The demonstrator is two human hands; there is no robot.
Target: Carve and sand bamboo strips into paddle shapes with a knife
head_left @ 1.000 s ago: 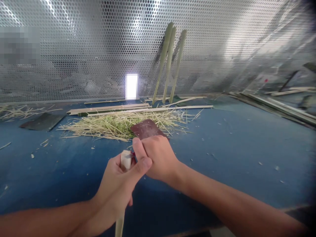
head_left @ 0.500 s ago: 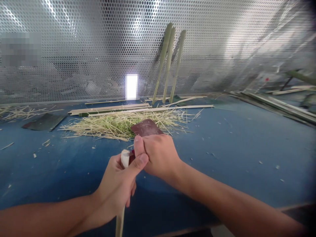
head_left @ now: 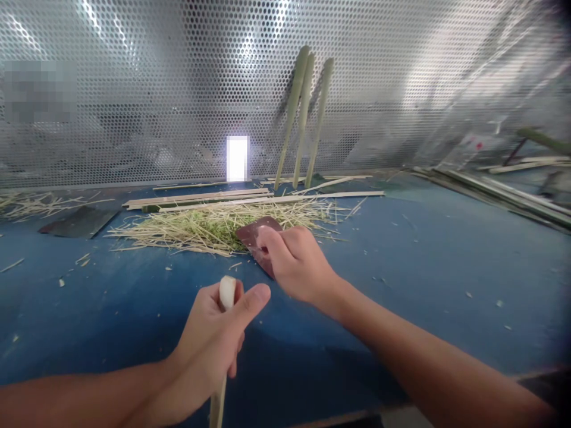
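Observation:
My left hand (head_left: 209, 339) is closed around a pale bamboo strip (head_left: 227, 292), whose rounded white end sticks up above my fingers and whose lower length runs down out of view. My right hand (head_left: 298, 264) pinches a dark red sheet (head_left: 256, 233), perhaps sandpaper, and its lower part is hidden by my fingers. That sheet lies over the near edge of a heap of straw-coloured bamboo shavings (head_left: 191, 232), and the two hands are apart.
The blue workbench (head_left: 401, 297) is scattered with small chips. Long bamboo strips (head_left: 200, 199) lie behind the heap, and a dark sheet (head_left: 78, 222) lies to its left. Several green bamboo lengths (head_left: 303, 113) lean against a perforated metal screen (head_left: 134, 89) at the back.
My right hand has moved up and to the right, away from the bamboo strip, taking the dark red sheet with it. My left hand stays nearly in place.

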